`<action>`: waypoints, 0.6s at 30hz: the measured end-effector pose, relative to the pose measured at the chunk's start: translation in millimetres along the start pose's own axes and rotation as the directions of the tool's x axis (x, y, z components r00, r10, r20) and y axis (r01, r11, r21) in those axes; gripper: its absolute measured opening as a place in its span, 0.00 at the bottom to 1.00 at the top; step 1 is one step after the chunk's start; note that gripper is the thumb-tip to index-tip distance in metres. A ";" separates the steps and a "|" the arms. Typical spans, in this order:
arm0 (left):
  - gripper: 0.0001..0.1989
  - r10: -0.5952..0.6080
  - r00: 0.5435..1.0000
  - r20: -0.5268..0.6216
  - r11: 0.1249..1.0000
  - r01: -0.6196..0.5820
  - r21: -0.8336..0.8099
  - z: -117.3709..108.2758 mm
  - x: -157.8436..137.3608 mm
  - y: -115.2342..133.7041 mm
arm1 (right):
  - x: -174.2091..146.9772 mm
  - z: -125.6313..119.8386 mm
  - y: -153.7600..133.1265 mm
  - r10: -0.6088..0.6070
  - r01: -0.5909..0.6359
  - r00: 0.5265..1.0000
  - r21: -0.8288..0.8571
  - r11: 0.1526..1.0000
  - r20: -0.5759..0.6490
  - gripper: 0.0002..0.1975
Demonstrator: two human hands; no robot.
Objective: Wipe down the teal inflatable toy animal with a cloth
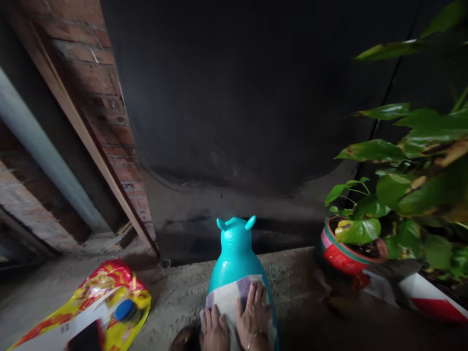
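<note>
One teal toy (237, 253), one cloth (228, 300), two hands (252, 317), one potted plant (343, 253).

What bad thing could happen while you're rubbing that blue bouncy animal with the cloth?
The blue bouncy animal is round and smooth, so with both the left hand and right hand pressing the cloth on it, it might tip or slide sideways. If it rolls right, it could bump the red plant pot.

Left hand (214, 330) and right hand (253, 314) lie flat, side by side.
</note>
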State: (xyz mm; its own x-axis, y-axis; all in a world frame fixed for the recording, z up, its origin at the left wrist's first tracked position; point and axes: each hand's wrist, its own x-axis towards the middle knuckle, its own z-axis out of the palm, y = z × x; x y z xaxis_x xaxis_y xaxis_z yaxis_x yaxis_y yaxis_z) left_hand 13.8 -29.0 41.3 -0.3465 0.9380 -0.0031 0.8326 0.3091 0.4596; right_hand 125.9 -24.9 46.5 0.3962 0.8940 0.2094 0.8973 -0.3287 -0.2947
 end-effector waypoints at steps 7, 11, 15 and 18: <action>0.27 0.083 0.993 0.085 0.993 -0.089 0.077 -11.7 43.0 43.0 | 76.4 0.3 -19.1 -0.038 0.046 0.987 -0.048 0.998 0.156 0.35; 0.26 0.089 0.994 0.063 0.992 -0.095 0.084 -6.2 50.8 44.5 | 86.2 -1.0 -23.4 -0.052 0.058 0.988 -0.036 0.998 0.142 0.35; 0.25 0.065 0.993 0.101 0.988 -0.078 0.135 -2.2 53.5 42.4 | 79.6 3.2 -23.8 -0.042 0.044 0.995 -0.017 0.999 0.095 0.34; 0.25 0.039 0.993 0.114 0.983 -0.058 0.173 -1.7 49.3 35.9 | 62.5 4.5 -20.1 -0.066 0.068 0.996 -0.034 0.997 0.062 0.32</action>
State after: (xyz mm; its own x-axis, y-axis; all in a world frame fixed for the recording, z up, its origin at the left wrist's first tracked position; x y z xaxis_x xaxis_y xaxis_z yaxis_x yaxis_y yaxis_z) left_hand 25.9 28.1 59.1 -0.2624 0.9610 -0.0868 0.9136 0.2764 0.2982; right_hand 131.8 39.0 61.3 0.3232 0.9308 0.1705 0.9284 -0.2770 -0.2477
